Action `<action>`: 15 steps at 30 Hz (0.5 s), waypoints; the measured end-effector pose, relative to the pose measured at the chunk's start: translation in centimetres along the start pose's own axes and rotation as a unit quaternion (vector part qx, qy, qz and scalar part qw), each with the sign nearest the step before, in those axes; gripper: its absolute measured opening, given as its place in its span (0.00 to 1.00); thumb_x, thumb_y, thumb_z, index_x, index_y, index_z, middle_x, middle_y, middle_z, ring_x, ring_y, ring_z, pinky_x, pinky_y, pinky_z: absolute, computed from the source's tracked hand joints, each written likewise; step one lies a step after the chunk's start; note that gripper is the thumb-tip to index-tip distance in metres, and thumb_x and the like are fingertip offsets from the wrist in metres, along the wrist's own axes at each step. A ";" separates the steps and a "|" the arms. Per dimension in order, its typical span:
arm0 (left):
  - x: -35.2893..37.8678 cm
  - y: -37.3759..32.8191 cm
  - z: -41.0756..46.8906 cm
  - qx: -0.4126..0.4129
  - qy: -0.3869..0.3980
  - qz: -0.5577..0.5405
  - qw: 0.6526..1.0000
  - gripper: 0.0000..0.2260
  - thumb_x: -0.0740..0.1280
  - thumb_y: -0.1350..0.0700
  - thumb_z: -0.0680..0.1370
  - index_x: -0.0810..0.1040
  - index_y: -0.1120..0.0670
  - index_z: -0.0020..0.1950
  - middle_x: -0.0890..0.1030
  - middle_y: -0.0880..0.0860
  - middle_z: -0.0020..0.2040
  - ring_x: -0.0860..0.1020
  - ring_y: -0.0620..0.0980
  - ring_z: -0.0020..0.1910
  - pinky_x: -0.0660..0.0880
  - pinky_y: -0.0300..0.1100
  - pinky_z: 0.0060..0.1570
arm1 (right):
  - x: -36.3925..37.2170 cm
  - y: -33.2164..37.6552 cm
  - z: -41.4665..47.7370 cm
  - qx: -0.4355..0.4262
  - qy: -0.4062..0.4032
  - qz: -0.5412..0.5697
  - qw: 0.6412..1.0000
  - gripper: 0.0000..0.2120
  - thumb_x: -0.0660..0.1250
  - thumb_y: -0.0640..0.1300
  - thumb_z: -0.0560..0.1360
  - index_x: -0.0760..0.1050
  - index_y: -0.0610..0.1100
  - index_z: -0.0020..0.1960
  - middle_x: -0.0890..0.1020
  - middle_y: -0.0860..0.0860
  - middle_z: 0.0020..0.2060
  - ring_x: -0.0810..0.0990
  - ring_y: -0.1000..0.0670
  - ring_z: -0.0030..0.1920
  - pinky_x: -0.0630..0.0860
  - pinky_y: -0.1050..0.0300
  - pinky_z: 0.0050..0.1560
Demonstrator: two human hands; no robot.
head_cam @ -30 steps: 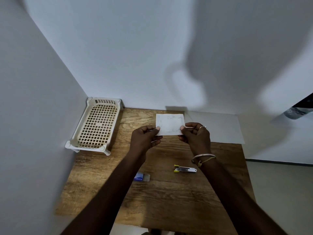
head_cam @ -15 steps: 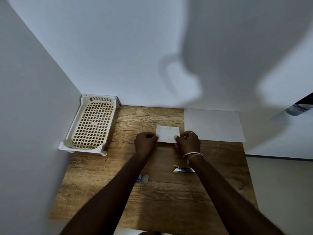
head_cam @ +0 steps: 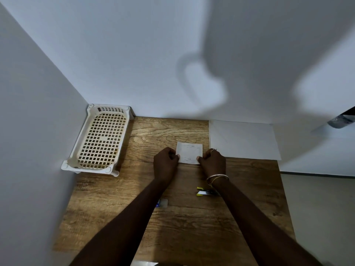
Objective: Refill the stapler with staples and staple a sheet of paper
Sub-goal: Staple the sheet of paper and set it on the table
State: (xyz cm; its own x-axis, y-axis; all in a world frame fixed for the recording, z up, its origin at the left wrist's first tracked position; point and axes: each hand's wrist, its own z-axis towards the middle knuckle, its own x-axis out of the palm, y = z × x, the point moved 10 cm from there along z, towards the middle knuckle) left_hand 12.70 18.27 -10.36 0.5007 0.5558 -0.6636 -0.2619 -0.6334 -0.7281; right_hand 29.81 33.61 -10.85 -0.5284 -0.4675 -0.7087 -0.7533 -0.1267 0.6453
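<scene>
Lying now low against the wooden tabletop (head_cam: 184, 227), the small folded sheet of paper (head_cam: 189, 152) is being pinched at its two lower corners, whereas a second ago it was being held up off the desk. The left hand (head_cam: 165, 162) is gripping the left corner between thumb and curled fingers; the right hand (head_cam: 213, 161), wearing a ring and thin bangles at the wrist, is gripping the right corner. Both arms are reaching further forward than before. Partly hidden under the right wrist, the yellow-and-white stapler (head_cam: 204, 191) is sitting on the oak-grain laminate, and the small staple box (head_cam: 162, 202) is peeking out beside the left forearm. A larger white sheet (head_cam: 242, 140) is lying flat at the back right, a cream plastic lattice tray (head_cam: 101, 140) in the left corner, against plain matte white walls (head_cam: 134, 54).
</scene>
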 end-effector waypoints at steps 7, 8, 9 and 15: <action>-0.6 -1.0 -0.5 0.035 -0.012 0.039 0.999 0.13 0.73 0.52 0.76 0.80 0.54 0.58 0.77 0.50 0.52 0.73 0.42 0.46 0.67 0.35 0.43 | -2.2 2.2 -1.2 -0.054 -0.049 -0.033 0.997 0.08 0.71 0.49 0.73 0.77 0.45 0.45 0.82 0.48 0.41 0.81 0.47 0.45 0.75 0.57 0.46; -0.9 -1.5 -0.9 0.055 -0.011 0.048 0.997 0.13 0.72 0.52 0.77 0.79 0.54 0.59 0.76 0.50 0.54 0.73 0.41 0.47 0.67 0.34 0.42 | -2.3 3.0 -1.7 -0.084 -0.052 -0.055 0.994 0.09 0.70 0.49 0.74 0.79 0.44 0.49 0.82 0.47 0.45 0.81 0.47 0.48 0.77 0.55 0.49; -1.0 -2.2 -1.4 0.086 -0.004 0.062 0.994 0.13 0.71 0.52 0.78 0.79 0.54 0.61 0.76 0.50 0.55 0.73 0.42 0.48 0.68 0.34 0.42 | -2.2 3.8 -2.5 -0.122 -0.051 -0.082 0.988 0.11 0.69 0.49 0.76 0.80 0.44 0.53 0.82 0.47 0.48 0.80 0.47 0.51 0.77 0.53 0.52; 3.7 -3.3 -6.6 0.273 0.163 0.288 0.903 0.28 0.62 0.49 0.81 0.62 0.57 0.79 0.58 0.61 0.81 0.58 0.61 0.79 0.60 0.58 0.75 | 2.7 4.8 -6.6 -0.268 0.049 -0.270 0.923 0.23 0.57 0.50 0.81 0.70 0.42 0.72 0.70 0.43 0.73 0.66 0.43 0.74 0.61 0.43 0.74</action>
State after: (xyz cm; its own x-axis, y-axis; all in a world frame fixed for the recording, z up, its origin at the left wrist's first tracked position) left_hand 20.87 18.87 -9.27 0.3452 -0.0253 -0.9382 -0.8795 -0.3576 -0.3140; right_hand 27.30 25.98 -7.80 -0.0747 -0.2829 -0.9562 -0.5807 -0.7672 0.2724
